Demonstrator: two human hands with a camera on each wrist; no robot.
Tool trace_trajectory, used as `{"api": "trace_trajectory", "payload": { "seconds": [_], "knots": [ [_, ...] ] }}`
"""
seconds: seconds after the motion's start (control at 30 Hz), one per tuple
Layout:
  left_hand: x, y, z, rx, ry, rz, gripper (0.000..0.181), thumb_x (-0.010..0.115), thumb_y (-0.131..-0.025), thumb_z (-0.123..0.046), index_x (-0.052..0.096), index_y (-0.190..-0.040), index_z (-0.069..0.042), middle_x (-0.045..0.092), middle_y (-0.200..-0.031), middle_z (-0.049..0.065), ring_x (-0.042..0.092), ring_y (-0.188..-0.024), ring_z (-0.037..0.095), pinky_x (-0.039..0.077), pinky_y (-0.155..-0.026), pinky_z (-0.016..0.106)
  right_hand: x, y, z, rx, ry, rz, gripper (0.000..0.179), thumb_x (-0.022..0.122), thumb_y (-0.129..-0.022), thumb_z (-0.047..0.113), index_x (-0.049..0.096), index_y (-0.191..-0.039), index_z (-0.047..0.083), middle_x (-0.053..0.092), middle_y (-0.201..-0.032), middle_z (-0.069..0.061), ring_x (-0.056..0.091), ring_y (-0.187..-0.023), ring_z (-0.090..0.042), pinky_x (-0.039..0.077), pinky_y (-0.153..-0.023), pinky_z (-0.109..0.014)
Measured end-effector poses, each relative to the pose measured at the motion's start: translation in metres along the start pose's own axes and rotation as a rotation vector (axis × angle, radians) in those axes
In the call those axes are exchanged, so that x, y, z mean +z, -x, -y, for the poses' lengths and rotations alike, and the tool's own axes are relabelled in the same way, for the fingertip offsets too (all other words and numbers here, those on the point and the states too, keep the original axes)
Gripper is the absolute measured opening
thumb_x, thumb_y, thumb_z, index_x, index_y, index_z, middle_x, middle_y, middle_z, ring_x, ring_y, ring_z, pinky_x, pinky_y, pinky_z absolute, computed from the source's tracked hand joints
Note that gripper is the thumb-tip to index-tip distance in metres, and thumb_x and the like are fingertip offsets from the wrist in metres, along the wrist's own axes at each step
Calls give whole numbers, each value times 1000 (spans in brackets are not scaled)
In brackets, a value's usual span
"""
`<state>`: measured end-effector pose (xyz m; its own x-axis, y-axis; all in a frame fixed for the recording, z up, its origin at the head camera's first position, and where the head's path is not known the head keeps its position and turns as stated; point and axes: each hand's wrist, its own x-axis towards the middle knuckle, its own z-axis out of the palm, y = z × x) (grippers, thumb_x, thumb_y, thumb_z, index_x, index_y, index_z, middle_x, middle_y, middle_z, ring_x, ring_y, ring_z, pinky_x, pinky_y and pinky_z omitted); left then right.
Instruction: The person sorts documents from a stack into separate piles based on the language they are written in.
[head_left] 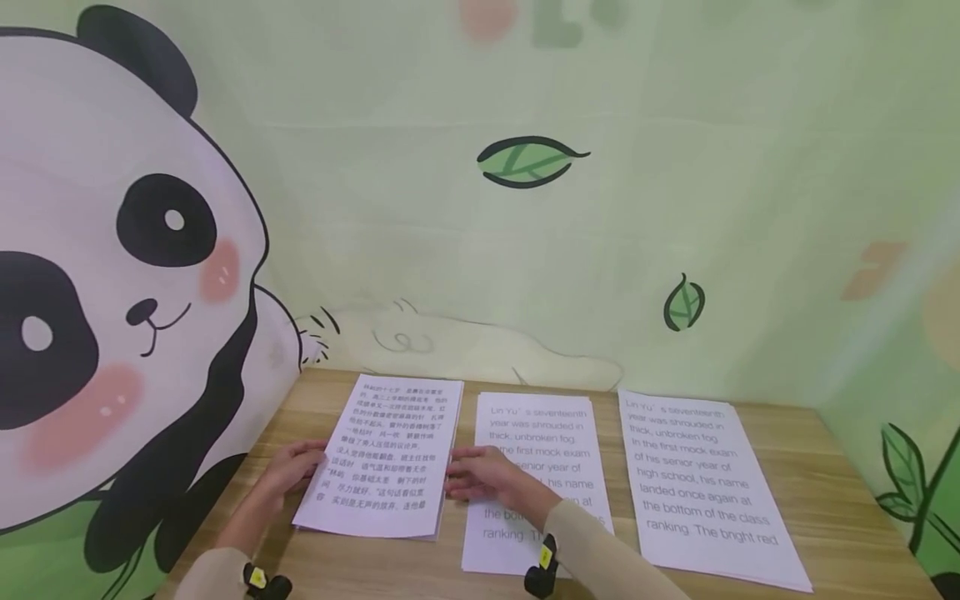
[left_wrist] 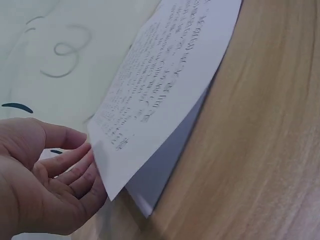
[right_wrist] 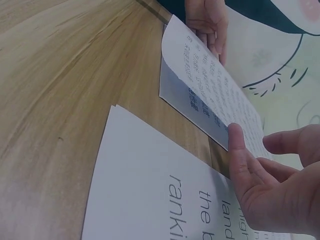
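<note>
A white sheet printed with Chinese text (head_left: 382,450) lies tilted over another sheet (left_wrist: 155,175), its near edge raised and slightly bowed. My left hand (head_left: 288,471) is at the left edge of the upper sheet, with thumb and fingertips right along that edge in the left wrist view. On the opposite side, my right hand (head_left: 502,479) has its extended fingers against the right edge; the thumb stands apart from them in the right wrist view. Under the right hand lies a stack of sheets with English text (head_left: 540,408), which the hand and forearm partly cover.
A second English-text stack (head_left: 705,492) lies to the right, its near corner close to the front of the wooden table (head_left: 840,508). Behind the table hangs a green backdrop (head_left: 420,208) with a large painted panda (head_left: 112,250) on the left.
</note>
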<state>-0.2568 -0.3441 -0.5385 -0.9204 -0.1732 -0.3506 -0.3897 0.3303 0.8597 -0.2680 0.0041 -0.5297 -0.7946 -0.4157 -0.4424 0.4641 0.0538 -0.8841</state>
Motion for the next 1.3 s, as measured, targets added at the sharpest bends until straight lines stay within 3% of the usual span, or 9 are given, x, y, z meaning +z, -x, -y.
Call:
{"api": "trace_trajectory", "payload": {
  "seconds": [0.23,0.43,0.53,0.7,0.8,1.17,1.3],
  "knots": [
    [-4,12,-14,78,-44,-81,48,48,-104,-13,43,-143,14,53,-136,38,65,-101,28,57,-79,31,-17,10,-3,-42,52,7,51,63,-98,10,51,-145,-2,70,-125,-24,75,-103,-32,63,-85,-37],
    [12,19,-29,86,-86,-42,48,53,-104,-18,47,-146,6,58,-135,32,63,-113,36,57,-85,36,-49,27,-1,-51,98,-3,51,62,-99,13,51,-146,-2,69,-128,-23,74,-106,-30,62,-87,-39],
    [27,26,-38,125,-104,-2,46,55,-104,-17,50,-145,3,62,-132,27,64,-112,34,58,-86,37,-68,40,-3,-57,122,-5,51,63,-99,15,51,-146,-2,69,-129,-22,74,-104,-27,62,-88,-38],
    [57,41,-52,271,-66,87,40,57,-102,-9,55,-138,7,69,-122,27,69,-104,30,59,-81,36,-103,65,-7,-67,162,-15,53,62,-100,17,48,-147,-4,68,-131,-22,73,-105,-24,61,-91,-37],
    [71,47,-61,321,-46,144,38,57,-102,-9,57,-136,7,71,-119,25,69,-100,25,59,-79,35,-122,77,-8,-72,175,-38,55,61,-101,17,46,-148,-5,66,-132,-23,72,-105,-23,61,-92,-37],
    [116,59,-74,326,-79,334,39,59,-101,-13,58,-135,5,71,-117,24,70,-93,20,58,-77,34,-176,114,-15,-50,239,-111,58,58,-103,22,41,-150,-7,65,-133,-24,71,-103,-20,60,-93,-37],
    [132,64,-77,357,-86,414,42,62,-99,-13,57,-136,8,70,-115,27,70,-90,19,59,-76,35,-189,123,-17,-31,248,-144,58,57,-104,21,39,-151,-8,67,-129,-22,72,-101,-20,60,-91,-38]
  ]
}}
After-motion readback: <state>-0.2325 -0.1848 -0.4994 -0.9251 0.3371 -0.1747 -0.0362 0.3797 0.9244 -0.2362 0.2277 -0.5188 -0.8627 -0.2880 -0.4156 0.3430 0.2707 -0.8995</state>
